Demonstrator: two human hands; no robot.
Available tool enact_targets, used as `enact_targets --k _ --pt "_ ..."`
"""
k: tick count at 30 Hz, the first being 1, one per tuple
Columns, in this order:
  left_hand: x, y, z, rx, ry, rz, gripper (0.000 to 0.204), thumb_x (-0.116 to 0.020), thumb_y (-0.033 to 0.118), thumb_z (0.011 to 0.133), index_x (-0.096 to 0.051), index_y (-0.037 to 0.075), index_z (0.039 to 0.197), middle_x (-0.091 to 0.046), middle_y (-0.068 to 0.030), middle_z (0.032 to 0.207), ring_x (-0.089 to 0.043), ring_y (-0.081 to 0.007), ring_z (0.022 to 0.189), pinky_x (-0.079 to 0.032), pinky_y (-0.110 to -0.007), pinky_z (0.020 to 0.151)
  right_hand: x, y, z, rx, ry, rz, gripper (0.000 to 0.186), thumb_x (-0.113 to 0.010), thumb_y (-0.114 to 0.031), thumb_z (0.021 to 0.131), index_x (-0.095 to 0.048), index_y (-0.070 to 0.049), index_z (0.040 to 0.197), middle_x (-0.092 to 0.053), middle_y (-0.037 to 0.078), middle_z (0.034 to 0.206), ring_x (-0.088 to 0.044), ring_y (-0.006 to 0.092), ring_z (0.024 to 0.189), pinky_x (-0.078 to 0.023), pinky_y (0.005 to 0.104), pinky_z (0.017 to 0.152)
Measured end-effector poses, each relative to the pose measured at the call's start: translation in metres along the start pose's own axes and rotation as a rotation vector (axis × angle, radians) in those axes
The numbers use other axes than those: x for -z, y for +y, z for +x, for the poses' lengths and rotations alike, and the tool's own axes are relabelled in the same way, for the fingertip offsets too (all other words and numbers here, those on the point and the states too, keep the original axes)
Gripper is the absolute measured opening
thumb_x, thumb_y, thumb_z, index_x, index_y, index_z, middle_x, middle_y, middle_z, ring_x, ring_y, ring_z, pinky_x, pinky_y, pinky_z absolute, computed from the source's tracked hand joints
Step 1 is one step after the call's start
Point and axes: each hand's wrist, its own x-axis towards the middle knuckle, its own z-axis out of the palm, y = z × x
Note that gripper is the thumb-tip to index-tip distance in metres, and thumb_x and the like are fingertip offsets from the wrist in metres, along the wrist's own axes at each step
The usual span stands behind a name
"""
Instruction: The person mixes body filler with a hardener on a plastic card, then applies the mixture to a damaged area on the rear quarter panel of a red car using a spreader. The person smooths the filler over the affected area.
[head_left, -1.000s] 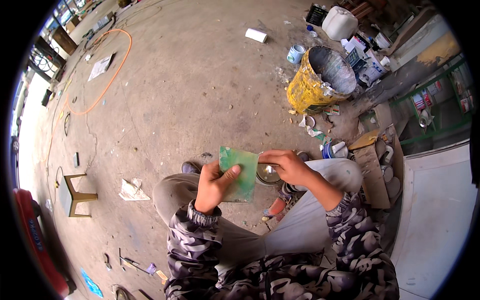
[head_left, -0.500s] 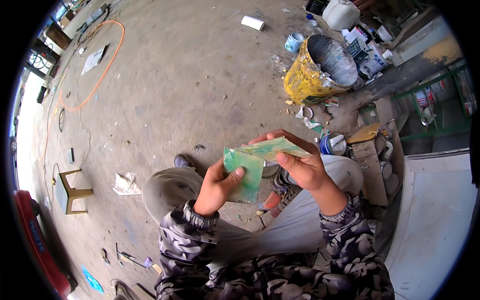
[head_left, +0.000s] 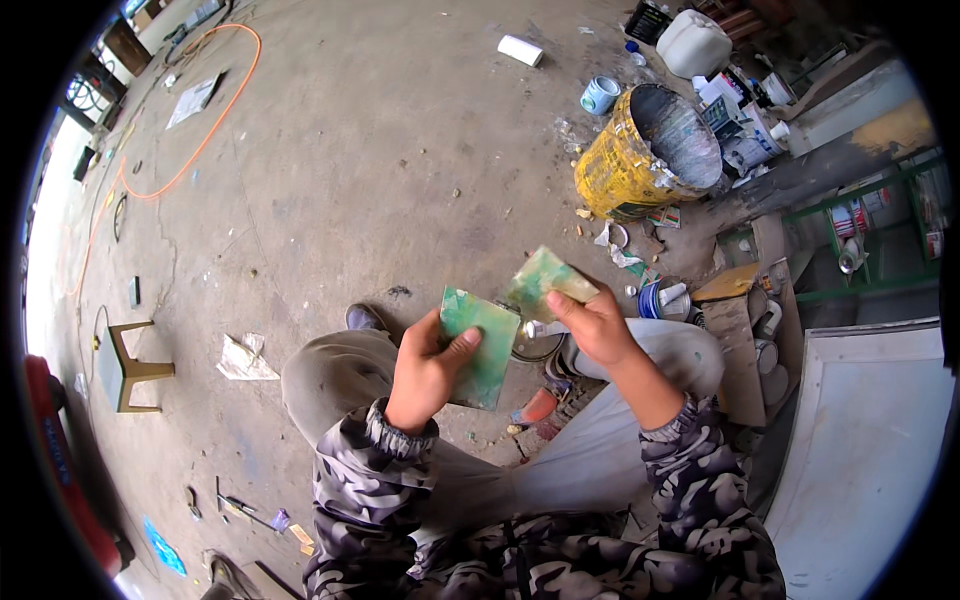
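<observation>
Over my crossed legs, my left hand [head_left: 424, 368] grips a flat, rectangular green putty spreader [head_left: 482, 350], thumb on its face and fingers behind. Pale smears mark its surface. My right hand [head_left: 592, 328] pinches a second green putty spreader [head_left: 545, 282] by its lower right corner, with the thumb on top. This one is tilted, and pale yellowish smears cover part of it. The two plates are close together, with a narrow gap between them. Beneath them, between my legs, a round can or lid [head_left: 538, 345] is partly hidden.
To the far right stands a paint-crusted yellow bucket [head_left: 610, 165], with a small light-blue can [head_left: 600, 95] and a white jug [head_left: 694, 44] nearby. A cardboard box of cans [head_left: 740, 340] and a white panel [head_left: 860, 440] are at my right. A small stool [head_left: 140, 368] stands left.
My right hand has drawn its spreader away from the left one, and its plate now shows more of its face. They touched or overlapped before. My left hand has barely moved.
</observation>
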Motion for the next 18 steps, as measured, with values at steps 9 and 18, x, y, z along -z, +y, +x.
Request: enact_targets --k 9,18 --pt "0.0 0.01 0.003 -0.051 0.077 -0.013 0.019 -0.058 0.01 0.093 -0.056 -0.004 0.105 -0.063 -0.0044 0.089 -0.056 -0.0088 0.077 -0.046 -0.024 0.069 0.004 0.055 -0.006 0.026 -0.222 -0.711 0.03 -0.054 -0.007 0.09 -0.057 0.0 0.119 -0.063 0.01 0.112 -0.058 0.0187 0.104 -0.044 0.0307 0.089" --pt "0.005 -0.007 -0.002 -0.003 -0.033 0.092 0.019 -0.059 0.01 0.092 -0.057 -0.004 0.104 -0.063 -0.004 0.089 -0.056 -0.0086 0.08 -0.045 -0.024 0.072 -0.016 -0.011 -0.007 0.132 -0.098 -0.04 0.035 -0.053 -0.004 0.088 -0.055 -0.003 0.123 -0.062 0.007 0.112 -0.056 0.0122 0.104 -0.044 0.0309 0.089"
